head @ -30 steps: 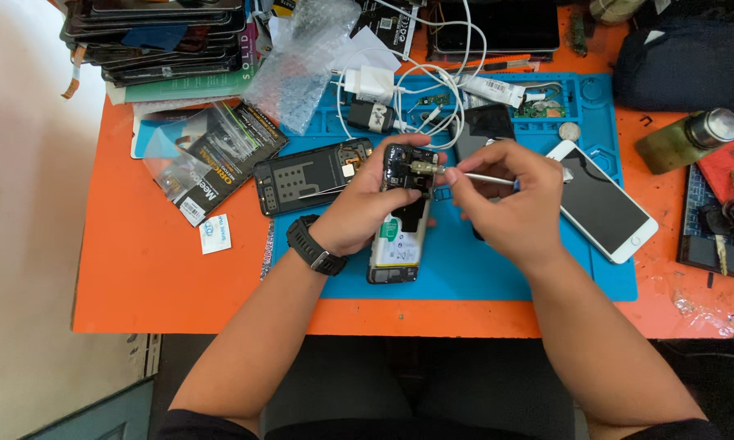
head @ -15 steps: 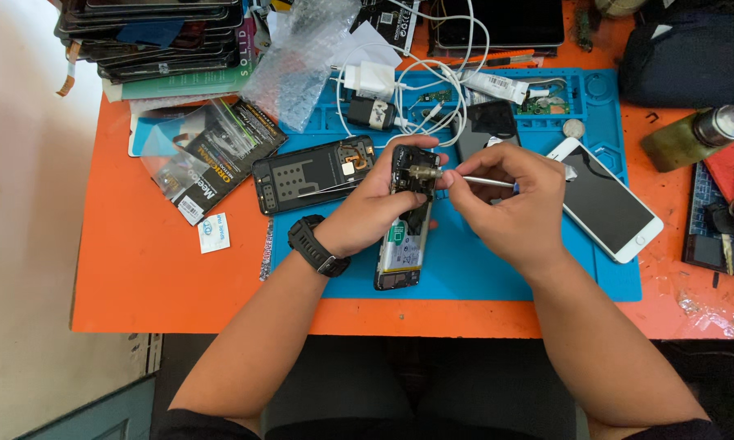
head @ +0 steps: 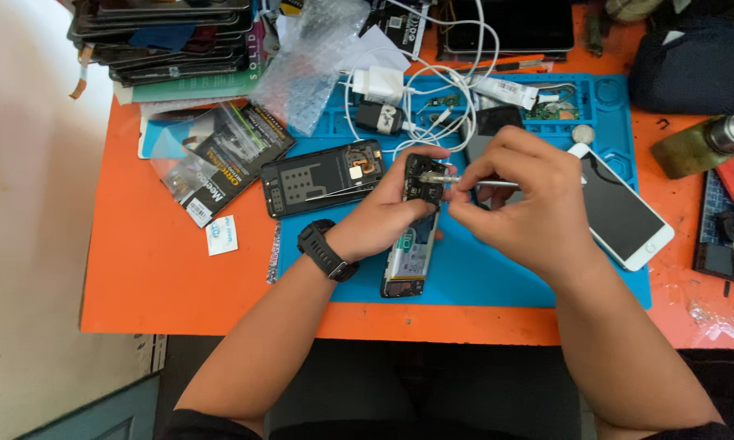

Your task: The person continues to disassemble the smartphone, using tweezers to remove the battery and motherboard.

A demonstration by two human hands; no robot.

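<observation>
An opened phone [head: 413, 244] with its insides showing lies lengthwise on a blue work mat [head: 497, 277]. My left hand [head: 383, 213], with a black watch on the wrist, grips the phone's upper end. My right hand [head: 523, 204] pinches thin metal tweezers [head: 457, 179], whose tip rests on the phone's top part beside my left thumb. A black back cover [head: 322, 176] lies just left of the phone.
A white phone [head: 619, 213] lies face up at the mat's right. White cables and a charger [head: 381, 83] sit behind. A stack of flat panels [head: 163, 37], plastic packets [head: 212, 159], a bottle [head: 705, 143] and a dark bag [head: 693, 65] crowd the orange table [head: 163, 269].
Both hands have stayed on the phone's top end; the tweezers' tip has shifted only slightly. The view has dipped a little.
</observation>
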